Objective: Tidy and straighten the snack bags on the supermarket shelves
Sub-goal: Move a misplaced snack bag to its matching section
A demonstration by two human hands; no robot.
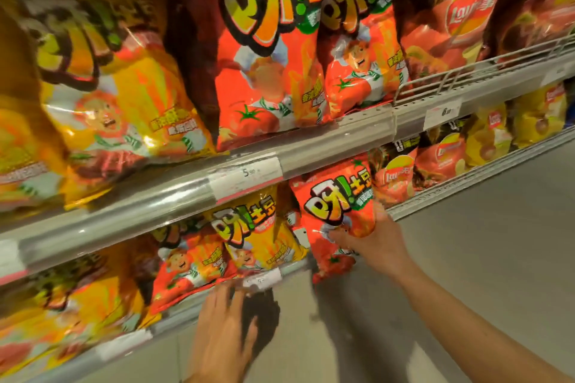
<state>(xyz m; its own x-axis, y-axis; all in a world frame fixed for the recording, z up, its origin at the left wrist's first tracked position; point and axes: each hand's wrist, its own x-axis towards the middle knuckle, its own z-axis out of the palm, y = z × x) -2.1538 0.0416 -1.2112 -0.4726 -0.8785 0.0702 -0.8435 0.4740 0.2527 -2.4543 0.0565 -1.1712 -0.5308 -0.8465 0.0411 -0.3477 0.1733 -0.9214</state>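
At the lower shelf point(174, 319), motion blur smeared the left-side bags and my left hand point(222, 325), fingers spread loose near a price tag point(262, 280), holding nothing. My right hand point(371, 244) gripped a red snack bag point(337, 211) upright at the shelf front, its bottom partly hidden.

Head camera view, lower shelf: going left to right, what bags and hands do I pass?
Big yellow bag → left hand → small yellow bag → red bag held by the right hand → red chip bag.
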